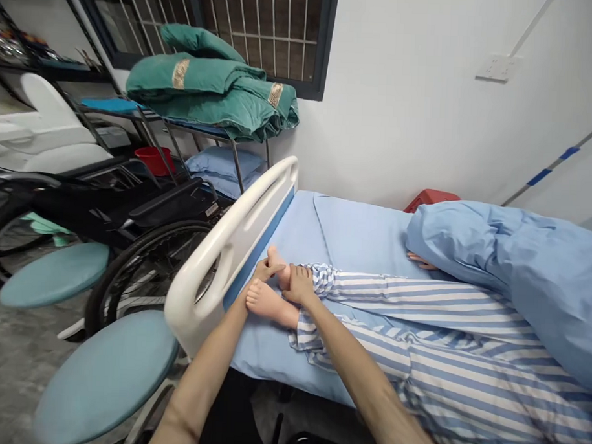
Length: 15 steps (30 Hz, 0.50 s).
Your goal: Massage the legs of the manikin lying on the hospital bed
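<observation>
Left forearm point(205, 381) and right forearm point(363, 380) ran up from the bottom edge to the feet of a patient manikin point(419, 297) lying on its back. Left hand point(266, 270) was curled against the far foot point(279, 267), fingers gripping it. Right hand point(299, 284) was closed over the far ankle point(287, 280); neither hand was released. Near foot point(266, 302) lay just below both hands, touching the far foot, sole toward the footboard point(237, 226).

Manikin's long axis ran along the bed, feet just beside the footboard, toes up and angled toward it. Striped pajama trousers point(448, 305) covered the legs. Blue quilt point(532, 275) lay over the upper body, manikin's hand point(421, 261) showing under its edge.

Light blue sheet point(358, 240) had open room beyond the feet, toward the wall point(397, 102); the near mattress edge point(290, 384) was close. Past the footboard stood a black wheelchair point(148, 275) and two round teal seats point(104, 371), with a metal rack point(206, 131) behind holding green quilts point(208, 89). Blue pillow point(222, 171) lay under the rack, beside a red basin point(154, 160).
</observation>
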Available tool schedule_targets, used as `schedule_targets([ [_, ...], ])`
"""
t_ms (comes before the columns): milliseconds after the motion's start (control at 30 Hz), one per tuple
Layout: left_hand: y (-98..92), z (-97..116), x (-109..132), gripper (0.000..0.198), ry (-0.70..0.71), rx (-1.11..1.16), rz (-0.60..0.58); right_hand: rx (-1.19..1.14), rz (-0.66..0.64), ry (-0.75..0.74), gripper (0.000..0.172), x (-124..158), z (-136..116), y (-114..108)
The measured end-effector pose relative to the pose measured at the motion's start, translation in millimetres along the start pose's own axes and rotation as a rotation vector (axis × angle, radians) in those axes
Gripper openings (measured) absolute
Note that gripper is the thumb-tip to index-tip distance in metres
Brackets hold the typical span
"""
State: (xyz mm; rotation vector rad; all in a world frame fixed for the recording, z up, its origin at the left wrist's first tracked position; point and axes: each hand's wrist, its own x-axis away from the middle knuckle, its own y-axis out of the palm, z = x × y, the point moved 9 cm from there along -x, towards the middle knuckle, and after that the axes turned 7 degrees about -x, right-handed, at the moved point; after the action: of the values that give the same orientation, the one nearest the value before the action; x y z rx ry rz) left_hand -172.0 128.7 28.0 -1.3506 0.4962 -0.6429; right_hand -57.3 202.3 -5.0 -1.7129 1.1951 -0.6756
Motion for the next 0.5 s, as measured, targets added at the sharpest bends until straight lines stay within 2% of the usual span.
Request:
schedule_targets([
  [33, 1.0, -8.0, 5.8, 0.059, -0.111, -0.001, 0.037, 0.003, 0.006, -0.012, 0.080, 0.1, 0.3, 0.7],
  [67, 1.5, -10.4, 9.4, 0.059, -0.158, 0.004, 0.060, 0.006, 0.016, -0.020, 0.081, 0.4, 0.7, 0.5],
  [200, -1.7, -3.3, 11.3, 0.059, -0.128, -0.002, 0.074, 0.005, 0.010, -0.022, 0.080, 0.9, 1.9, 0.4],
  [300, -0.1, -1.6, 9.1, 0.060, -0.077, -0.072, -0.025, 0.004, -0.012, -0.008, 0.080, 1.6, 2.5, 0.9],
  [367, -6.6, 6.8, -0.6, 0.056, 0.061, -0.088, -0.045, 0.000, -0.007, -0.004, 0.082, 2.5, 2.3, 0.1],
  [500, -44.7, 40.6, -36.8, 0.034, 0.504, 0.007, 0.066, -0.012, 0.003, -0.024, 0.085, 5.2, 0.0, -0.5],
])
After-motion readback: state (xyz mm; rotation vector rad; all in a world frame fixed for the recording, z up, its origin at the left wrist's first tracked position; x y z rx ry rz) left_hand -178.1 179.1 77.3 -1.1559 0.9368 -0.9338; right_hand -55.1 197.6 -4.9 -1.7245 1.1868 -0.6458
